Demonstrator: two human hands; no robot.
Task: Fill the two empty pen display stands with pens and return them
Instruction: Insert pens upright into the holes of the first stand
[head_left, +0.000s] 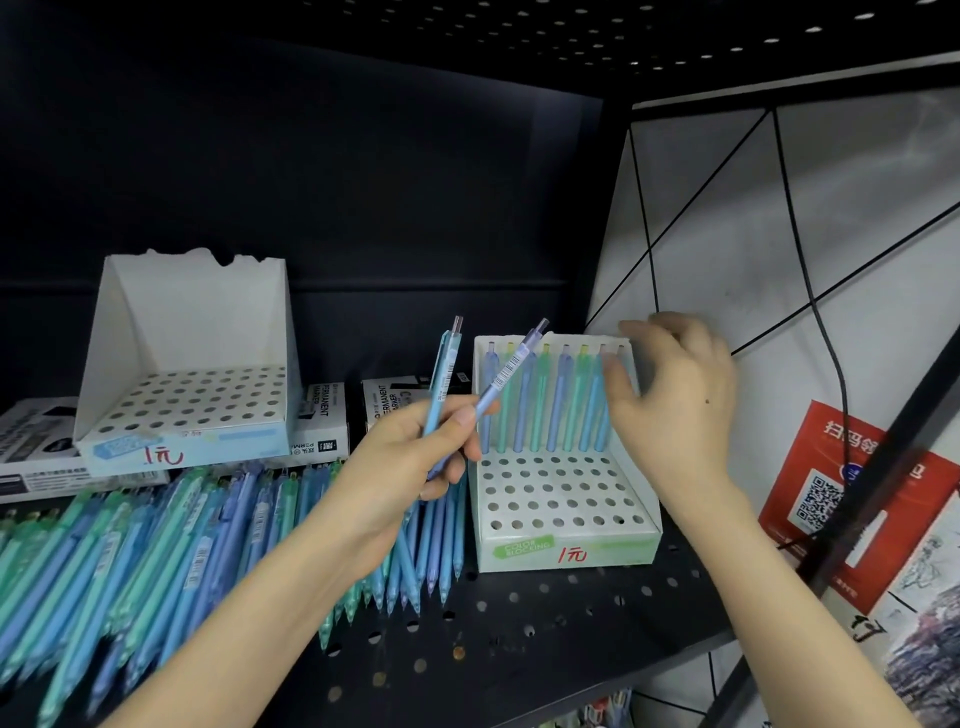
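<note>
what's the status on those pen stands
Left grip holds two pens. Right grip open at right stand, pens in back row only. Left stand empty.

Right hand (675, 405), 3 o'clock of centre, covers the last pens of the back row in the right stand (566, 551); whether its thumb touches a pen cannot be told. Left hand (410, 462) hides the lower barrels of its two pens (441, 384). Loose pens (130, 561) run off the edge at 8 o'clock. Marker boxes (322, 421), 9 o'clock, lie partly behind the left stand (182, 447). Red poster (810, 467), 4 o'clock: crossed by a frame bar (891, 457), print too blurred to read. Left forearm (249, 623) and right forearm (779, 597) leave at 6 o'clock.
</note>
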